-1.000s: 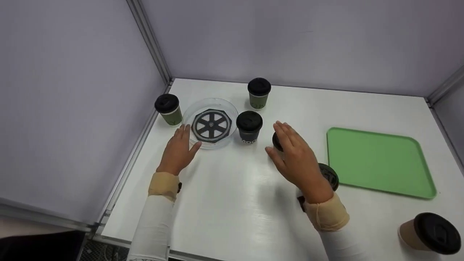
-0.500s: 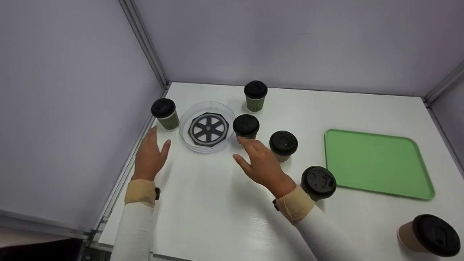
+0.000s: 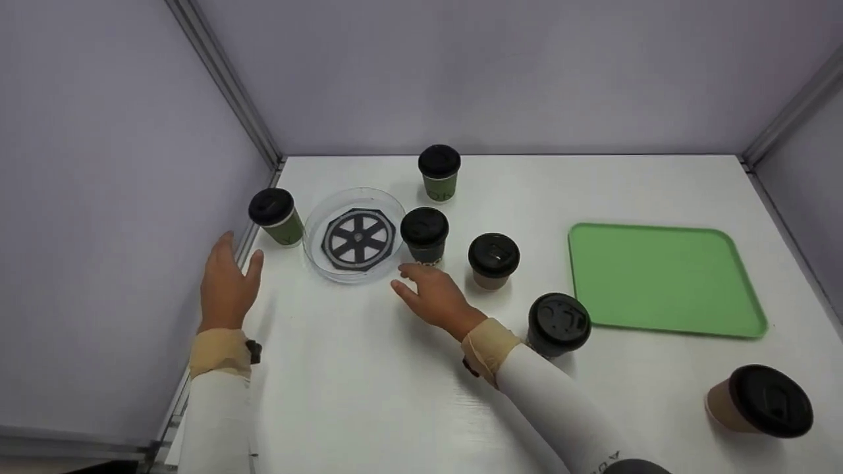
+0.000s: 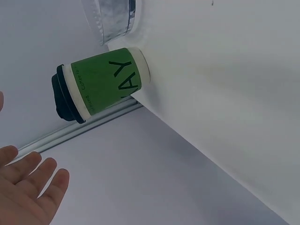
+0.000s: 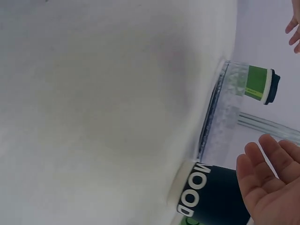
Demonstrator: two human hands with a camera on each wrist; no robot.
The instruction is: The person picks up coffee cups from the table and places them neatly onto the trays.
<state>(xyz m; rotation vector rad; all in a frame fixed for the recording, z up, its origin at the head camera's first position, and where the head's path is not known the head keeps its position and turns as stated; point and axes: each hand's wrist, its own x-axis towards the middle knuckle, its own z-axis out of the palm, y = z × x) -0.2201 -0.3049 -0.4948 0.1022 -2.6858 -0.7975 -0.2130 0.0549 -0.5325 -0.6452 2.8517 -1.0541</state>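
Note:
My left hand point(image 3: 227, 286), fingers straight and thumb apart, is in the air just short of a green paper cup point(image 3: 283, 227) with a black lid; the left wrist view shows that cup point(image 4: 105, 82) apart from the fingers. My right hand point(image 3: 435, 296) holds nothing and hovers before a dark cup point(image 3: 425, 237) lettered MOOD. In the right wrist view its relaxed fingers point(image 5: 255, 171) overlap the dark cup point(image 5: 213, 194); whether they touch I cannot tell. Between the green and dark cups lies a round clear dish point(image 3: 316, 260) with a black spoked disc point(image 3: 359, 240).
Another green cup point(image 3: 440, 174) stands at the back. A brown lidded cup point(image 3: 492, 260) and a dark-lidded cup point(image 3: 558, 322) stand right of the right hand. A green tray point(image 3: 665, 280) lies farther right, with a brown cup point(image 3: 757, 401) near the front right.
Both hands have moved left: the left one away from the clear dish to near the green cup, the right one from over the brown cup to before the dark cup. The head view shifted slightly.

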